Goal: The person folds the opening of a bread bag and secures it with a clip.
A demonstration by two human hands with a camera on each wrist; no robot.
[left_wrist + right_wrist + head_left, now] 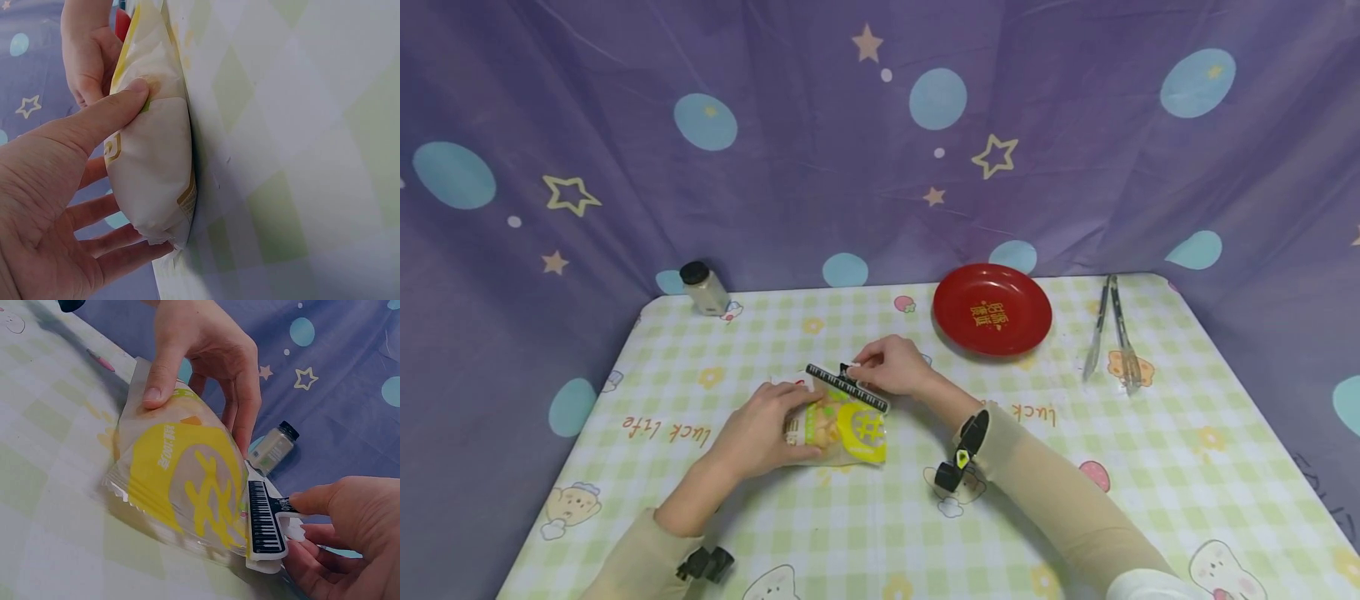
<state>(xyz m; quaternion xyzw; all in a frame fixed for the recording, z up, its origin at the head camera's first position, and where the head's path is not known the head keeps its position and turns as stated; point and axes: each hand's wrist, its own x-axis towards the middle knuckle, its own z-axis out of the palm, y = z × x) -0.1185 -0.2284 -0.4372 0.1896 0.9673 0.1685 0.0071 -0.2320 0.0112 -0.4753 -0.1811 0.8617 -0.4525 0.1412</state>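
A yellow and clear snack bag [863,435] stands on the table, with pale yellowish pieces showing through its clear part. My left hand [760,429] grips its left side, thumb on the near face and fingers behind, as the left wrist view shows with the bag [153,162]. Across the bag's top edge lies a bag clip [265,519] with a black and white piano-key pattern. The right hand [895,367] pinches the clip's handle between thumb and fingers. Whether the clip's jaws are fully closed on the bag, I cannot tell.
Behind and to the right is a red plate [1026,321] with gold characters. Metal tongs [1112,333] lie at the far right. A jar [707,293] with a black lid stands at the back left. The checked tablecloth [850,533] meets a purple curtain [820,167] at the back.
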